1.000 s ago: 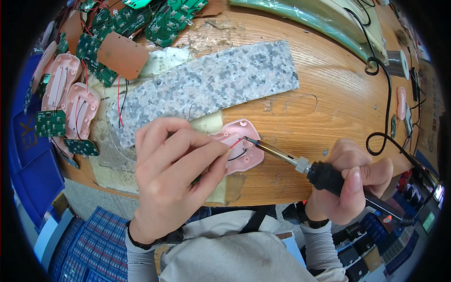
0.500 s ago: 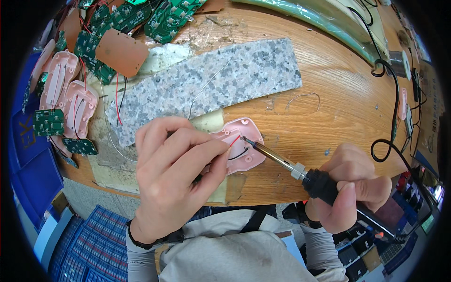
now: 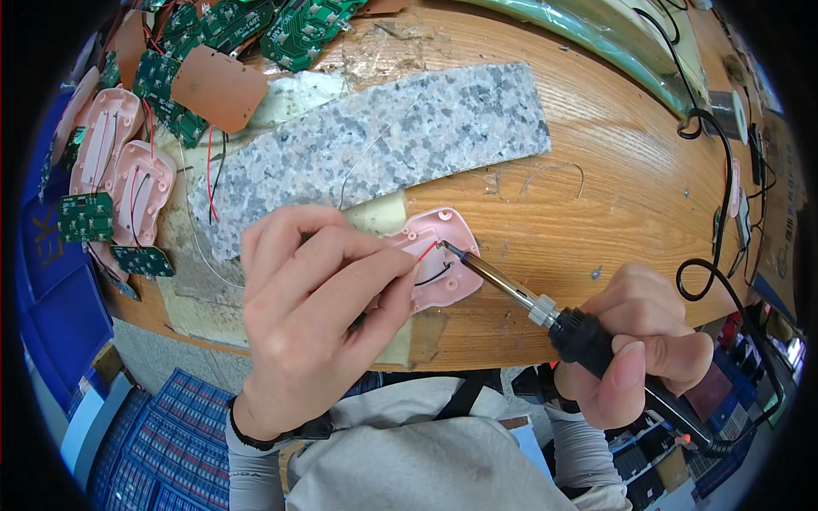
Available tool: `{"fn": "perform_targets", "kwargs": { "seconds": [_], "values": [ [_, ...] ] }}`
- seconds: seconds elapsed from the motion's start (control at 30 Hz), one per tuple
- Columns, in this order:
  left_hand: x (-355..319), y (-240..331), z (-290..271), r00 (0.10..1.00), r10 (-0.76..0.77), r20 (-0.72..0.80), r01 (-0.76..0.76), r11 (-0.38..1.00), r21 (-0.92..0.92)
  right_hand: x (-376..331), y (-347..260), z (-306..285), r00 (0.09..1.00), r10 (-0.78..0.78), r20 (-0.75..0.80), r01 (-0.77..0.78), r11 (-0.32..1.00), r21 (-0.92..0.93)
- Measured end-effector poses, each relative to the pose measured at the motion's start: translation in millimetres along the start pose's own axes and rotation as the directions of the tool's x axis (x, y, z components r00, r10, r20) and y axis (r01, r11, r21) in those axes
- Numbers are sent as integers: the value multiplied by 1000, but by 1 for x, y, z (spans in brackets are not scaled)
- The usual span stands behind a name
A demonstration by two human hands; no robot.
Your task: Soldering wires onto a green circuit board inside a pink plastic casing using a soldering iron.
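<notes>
A pink plastic shell (image 3: pixel 447 264) lies on the wooden bench (image 3: pixel 596 196) in front of me, with a red wire (image 3: pixel 425 252) and a black wire (image 3: pixel 433 277) running into it. My left hand (image 3: pixel 311 311) rests over the shell's left side and pinches the wires between thumb and fingers. My right hand (image 3: pixel 635 345) grips the black handle of a soldering iron (image 3: pixel 528 302). The iron's tip touches the shell at the end of the red wire.
A speckled grey stone slab (image 3: pixel 375 145) lies behind the shell. Several pink shells (image 3: pixel 128 179) and green circuit boards (image 3: pixel 85 217) are piled at the left and far left. A black cable (image 3: pixel 707 170) loops at the right. Blue crates (image 3: pixel 51 307) stand by the bench's left side.
The soldering iron's tip has slid a little left along the shell to the red wire's end. My right hand shifted slightly with it; my left hand stayed put.
</notes>
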State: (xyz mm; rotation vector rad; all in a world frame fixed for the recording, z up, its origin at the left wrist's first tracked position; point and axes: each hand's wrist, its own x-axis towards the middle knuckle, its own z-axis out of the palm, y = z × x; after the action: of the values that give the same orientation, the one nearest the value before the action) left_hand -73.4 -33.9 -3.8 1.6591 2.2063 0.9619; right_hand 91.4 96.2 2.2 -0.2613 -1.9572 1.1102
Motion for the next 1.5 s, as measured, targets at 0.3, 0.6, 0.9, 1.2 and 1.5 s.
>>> {"fn": "perform_targets", "kwargs": {
  "seconds": [0.3,0.6,0.9,1.2,1.5],
  "values": [
    [-1,1,-1,1000,1,21,-1,1000,17,0,0,-5,1000,-1,6,1,1000,10],
    [0,1,-3,999,13,44,-14,1000,19,0,-4,-7,998,56,22,-54,993,-108],
    [1,2,-4,998,23,61,-26,999,35,-1,-1,-8,995,65,77,-66,998,2],
    [2,1,-4,997,33,67,-35,999,32,-4,2,-4,998,67,-3,-67,998,2],
    [5,3,-5,997,27,76,-31,998,46,2,-4,-4,994,97,39,-93,991,-93]
  ]
}}
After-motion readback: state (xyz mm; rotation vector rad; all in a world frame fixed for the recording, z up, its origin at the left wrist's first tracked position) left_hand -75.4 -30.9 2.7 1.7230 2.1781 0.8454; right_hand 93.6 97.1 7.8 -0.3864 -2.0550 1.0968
